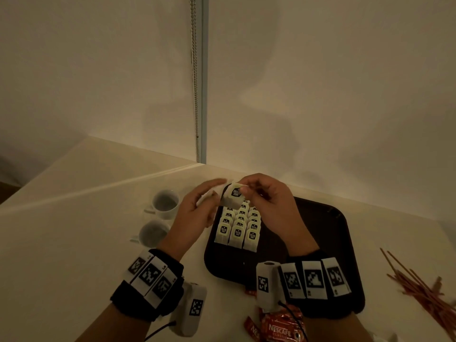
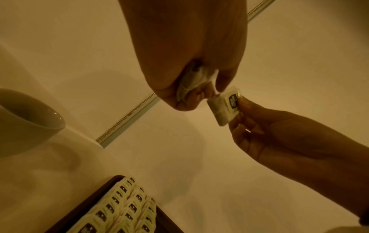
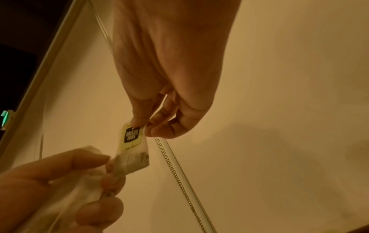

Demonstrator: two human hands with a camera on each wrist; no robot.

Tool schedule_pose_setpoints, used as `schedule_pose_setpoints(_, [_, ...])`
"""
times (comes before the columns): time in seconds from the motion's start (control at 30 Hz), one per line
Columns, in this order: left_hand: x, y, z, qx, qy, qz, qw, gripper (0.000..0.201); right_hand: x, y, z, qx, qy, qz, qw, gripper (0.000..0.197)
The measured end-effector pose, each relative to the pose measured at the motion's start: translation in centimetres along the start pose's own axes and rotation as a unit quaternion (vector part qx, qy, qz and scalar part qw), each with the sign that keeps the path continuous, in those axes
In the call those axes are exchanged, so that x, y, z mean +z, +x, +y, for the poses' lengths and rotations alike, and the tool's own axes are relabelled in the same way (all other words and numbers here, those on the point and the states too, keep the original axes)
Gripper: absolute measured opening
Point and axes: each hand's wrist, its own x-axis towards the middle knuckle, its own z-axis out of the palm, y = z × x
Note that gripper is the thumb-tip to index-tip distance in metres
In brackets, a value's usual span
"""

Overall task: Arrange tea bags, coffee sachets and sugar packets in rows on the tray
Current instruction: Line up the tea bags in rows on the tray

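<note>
While the right hand [image 1: 265, 196] pinched a tea bag [image 1: 233, 196] from the left hand's [image 1: 195, 213] held bundle [image 2: 191, 82], placement in the tray [image 1: 320, 218] rows remained outstanding.

Head view looks down from above; both close wrist views share the tea bag [image 2: 225, 108].

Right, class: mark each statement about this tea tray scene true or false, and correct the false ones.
1. The right hand pinches a tea bag. True.
2. Tea bags lie in rows on the tray. True.
3. The two cups stand on the tray. False: they stand on the table, left of it.
4. The left hand is empty. False: it holds a crumpled clear wrapper.
5. Coffee sachets are arranged on the tray. False: they lie off it, near its front edge.
</note>
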Motion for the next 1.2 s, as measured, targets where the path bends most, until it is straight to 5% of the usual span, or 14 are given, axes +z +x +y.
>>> schedule_pose_setpoints(0.13, [0.0,-0.3,-0.2,0.029,0.041,0.006,0.999,0.003,0.0,0.1,0.4,0.003,0.007,-0.004,1.000,0.013])
schedule_pose_setpoints(0.33, [-0.4,-0.6,-1.1,0.040,0.082,-0.018,0.996,0.008,0.6,0.1,0.9,0.008,0.010,-0.013,1.000,0.011])
schedule_pose_setpoints(0.43, [-1.0,-0.8,-1.8,-0.063,-0.004,0.031,0.998,0.008,0.7,0.0,1.8,0.025,0.000,0.000,1.000,0.014])
schedule_pose_setpoints(0.53, [-2.3,-0.7,-2.4,-0.186,-0.166,0.120,0.961,0.028,0.9,-0.4,4.1,0.074,-0.059,-0.013,0.995,0.011])
schedule_pose_setpoints(0.63, [-3.6,-0.7,-2.8,-0.235,-0.206,0.162,0.936,0.039,1.9,-1.5,7.4,0.148,-0.135,-0.070,0.977,0.008])
schedule_pose_setpoints(0.8, [-4.6,-0.8,-3.0,-0.243,-0.214,0.188,0.927,0.040,4.9,-2.8,12.2,0.245,-0.162,-0.146,0.945,0.010])
schedule_pose_setpoints(1.2, [-5.5,-0.6,-3.4,-0.237,-0.234,0.173,0.927,0.066,7.0,-1.2,16.0,0.262,-0.244,-0.070,0.931,0.016])
